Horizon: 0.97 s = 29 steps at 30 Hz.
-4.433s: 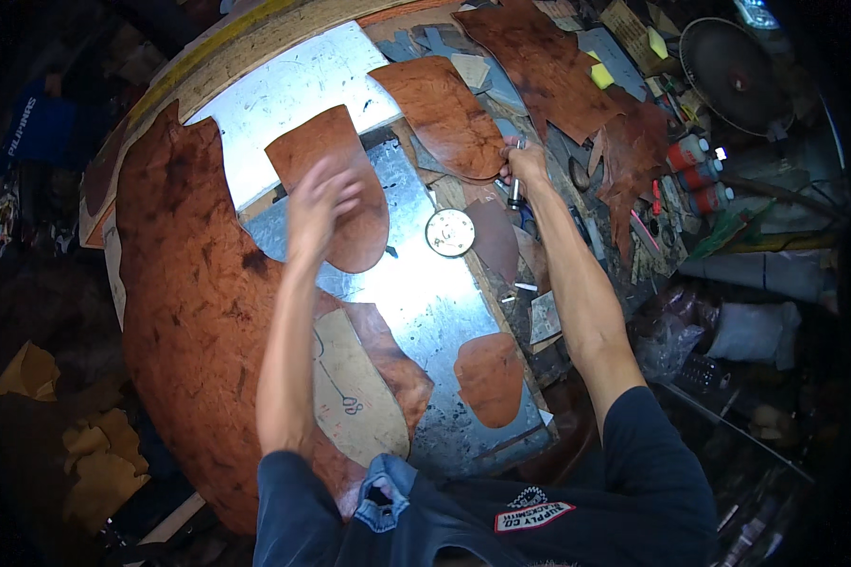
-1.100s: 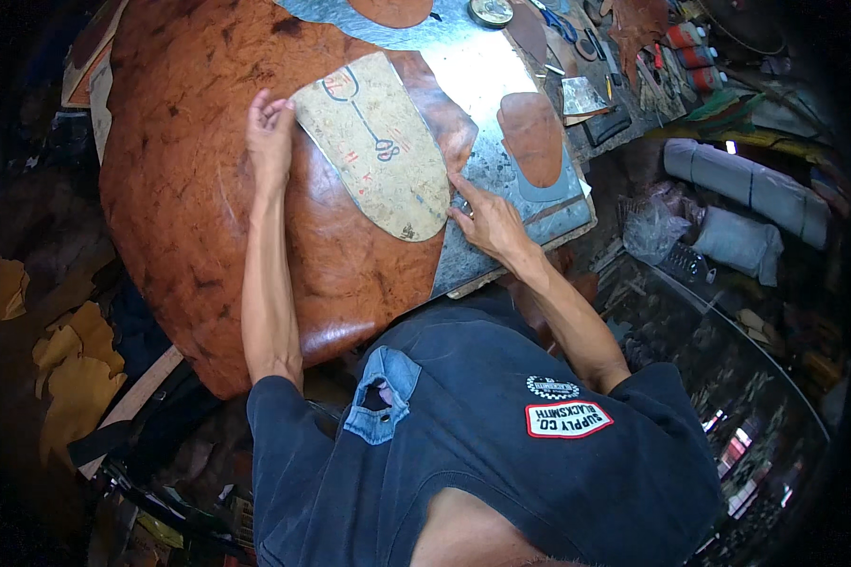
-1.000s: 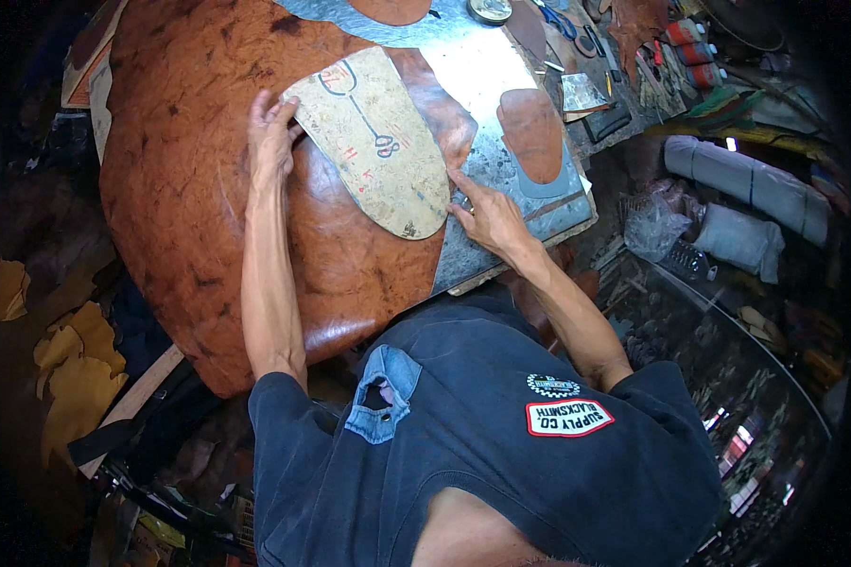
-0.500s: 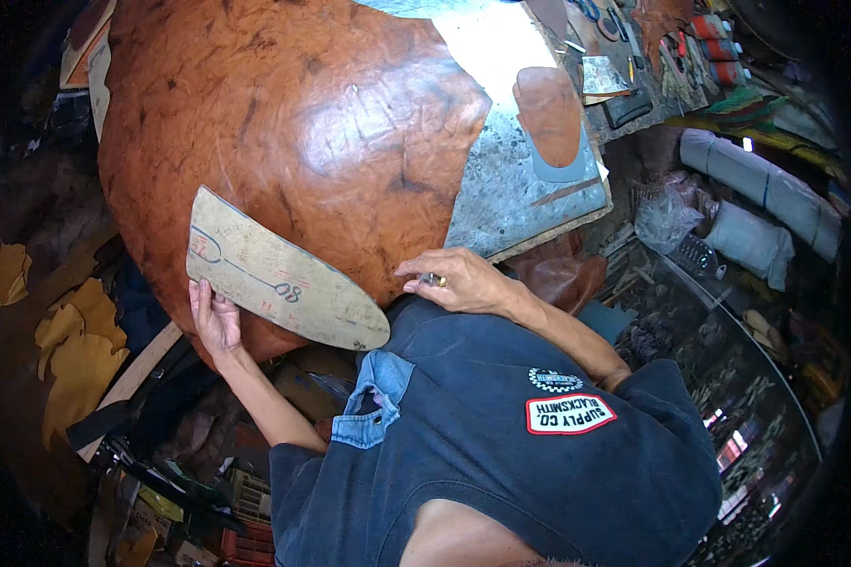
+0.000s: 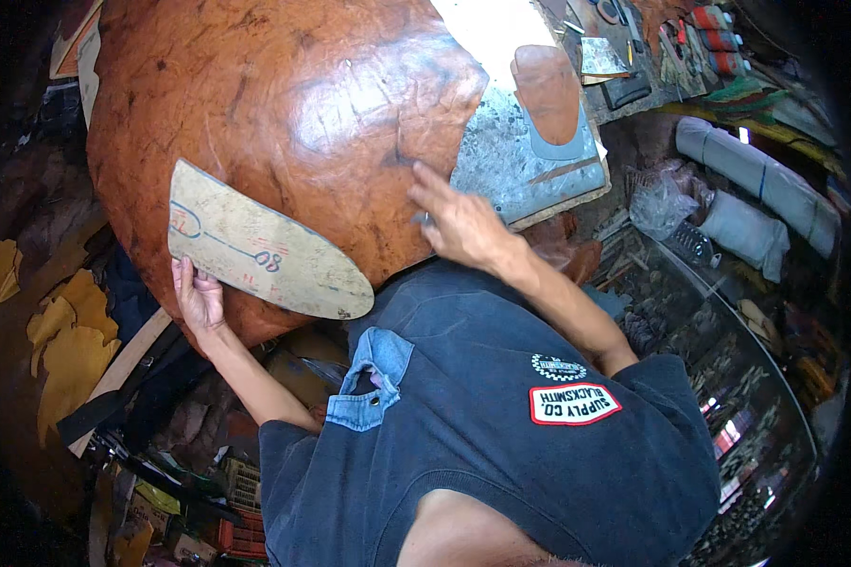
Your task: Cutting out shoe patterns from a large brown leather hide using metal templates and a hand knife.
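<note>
A large brown leather hide [image 5: 284, 104] with dark marks covers most of the worktable. Over its near left part lies a pale, curved-edged pattern piece [image 5: 265, 241] with drawn lines. My left hand [image 5: 199, 295] pinches the lower left edge of this pattern, thumb on top. My right hand [image 5: 468, 227] is over the hide's near right edge, its forefinger stretched forward and slightly blurred. A small metal-tipped tool [image 5: 426, 219] shows among its curled fingers; most of it is hidden.
A grey metal sheet [image 5: 529, 189] lies right of the hide, bearing a brown leather piece on a grey pattern [image 5: 548, 94]. Beyond are tools [image 5: 624, 90] and several red bottles [image 5: 728, 63]. Wrapped rolls [image 5: 756, 170] stand at right; yellow leather scraps [image 5: 71, 340] lie at left.
Both hands have moved forward, the right hand farther and with its forefinger stretched out. The pattern piece has shifted slightly left and away from my body with my left hand.
</note>
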Motion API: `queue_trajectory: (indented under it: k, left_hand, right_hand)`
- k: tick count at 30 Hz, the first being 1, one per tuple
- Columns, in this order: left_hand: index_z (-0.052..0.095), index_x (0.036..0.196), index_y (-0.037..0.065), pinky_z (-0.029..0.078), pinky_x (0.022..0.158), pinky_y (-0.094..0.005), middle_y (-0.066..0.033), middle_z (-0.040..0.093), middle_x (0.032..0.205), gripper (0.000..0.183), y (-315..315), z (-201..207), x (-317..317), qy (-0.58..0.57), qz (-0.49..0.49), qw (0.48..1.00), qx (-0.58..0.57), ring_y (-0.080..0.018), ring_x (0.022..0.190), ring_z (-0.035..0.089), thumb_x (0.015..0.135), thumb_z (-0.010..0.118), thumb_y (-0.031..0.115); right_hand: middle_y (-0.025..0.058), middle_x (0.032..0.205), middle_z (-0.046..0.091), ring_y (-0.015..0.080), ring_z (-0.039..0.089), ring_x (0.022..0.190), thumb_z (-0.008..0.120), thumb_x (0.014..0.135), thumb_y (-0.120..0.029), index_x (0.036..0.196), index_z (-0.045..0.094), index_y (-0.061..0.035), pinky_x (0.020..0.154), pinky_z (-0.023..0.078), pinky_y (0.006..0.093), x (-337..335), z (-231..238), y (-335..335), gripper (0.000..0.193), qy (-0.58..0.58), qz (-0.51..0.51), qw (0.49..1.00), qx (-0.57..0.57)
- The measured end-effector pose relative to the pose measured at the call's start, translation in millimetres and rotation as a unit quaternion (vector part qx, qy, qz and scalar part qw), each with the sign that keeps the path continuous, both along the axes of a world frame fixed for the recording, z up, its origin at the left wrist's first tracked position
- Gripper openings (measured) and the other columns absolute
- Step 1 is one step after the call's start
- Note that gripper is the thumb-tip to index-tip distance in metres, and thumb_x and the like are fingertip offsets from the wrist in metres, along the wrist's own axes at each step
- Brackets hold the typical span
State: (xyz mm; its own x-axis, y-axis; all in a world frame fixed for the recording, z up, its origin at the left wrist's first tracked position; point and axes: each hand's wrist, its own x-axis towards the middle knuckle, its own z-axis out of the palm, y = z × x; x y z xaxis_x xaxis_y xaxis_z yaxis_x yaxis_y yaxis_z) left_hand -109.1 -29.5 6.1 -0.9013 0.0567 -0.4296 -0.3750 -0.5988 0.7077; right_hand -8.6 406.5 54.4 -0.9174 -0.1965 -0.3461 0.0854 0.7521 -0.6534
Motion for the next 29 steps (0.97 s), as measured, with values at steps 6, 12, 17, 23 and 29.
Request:
queue_trajectory:
  k: [6,12,17,23,29]
  left_hand:
    - [0.048,0.127,0.002,0.05,0.095,-0.0371,-0.0142,0.059,0.123,0.031,-12.1,5.3,6.8,-0.004,0.003,1.0,-0.008,-0.0228,0.11,0.06,0.097,0.048,0.003]
    - [0.048,0.127,0.002,0.05,0.095,-0.037,-0.0136,0.059,0.124,0.031,-20.2,5.2,27.3,-0.011,0.032,0.999,-0.035,-0.0226,0.11,0.06,0.096,0.05,0.004]
    - [0.05,0.125,0.003,0.05,0.095,-0.0376,-0.0137,0.06,0.123,0.029,-23.5,5.3,30.2,-0.005,0.031,0.999,-0.014,-0.0224,0.109,0.06,0.096,0.05,0.003]
    - [0.05,0.125,0.003,0.05,0.095,-0.0372,-0.0133,0.06,0.123,0.029,-23.8,10.9,34.8,-0.002,0.037,0.999,-0.024,-0.0222,0.109,0.06,0.095,0.05,0.002]
    - [0.048,0.13,0.006,0.05,0.095,-0.0342,-0.0114,0.059,0.125,0.037,-17.7,4.2,20.2,-0.017,0.024,0.998,-0.046,-0.0203,0.112,0.058,0.094,0.053,0.004]
  right_hand:
    - [0.0238,0.142,0.04,0.0401,0.066,0.086,0.063,0.075,-0.012,0.116,0.052,0.0041,0.069,0.057,0.0452,-49.1,-19.2,11.0,0.045,0.069,0.018,0.994,0.079]
    - [0.0257,0.139,0.043,0.0397,0.066,0.087,0.064,0.075,-0.014,0.112,0.052,0.0074,0.07,0.057,0.0443,-50.1,-18.1,5.9,0.045,0.045,0.043,0.994,0.093]
    - [0.0256,0.139,0.043,0.0399,0.066,0.084,0.064,0.075,-0.014,0.117,0.05,0.0083,0.068,0.057,0.045,-54.8,-27.1,15.6,0.05,0.129,0.009,0.983,0.129]
    - [0.026,0.139,0.042,0.0408,0.066,0.082,0.063,0.075,-0.011,0.117,0.049,0.007,0.07,0.055,0.0479,-30.1,-1.3,9.1,0.048,0.013,0.021,0.993,0.115]
    - [0.0241,0.136,0.046,0.0427,0.064,0.084,0.068,0.076,-0.018,0.111,0.05,-0.0089,0.078,0.054,0.0463,-6.3,-1.9,0.9,0.041,-0.063,-0.001,0.998,-0.023]
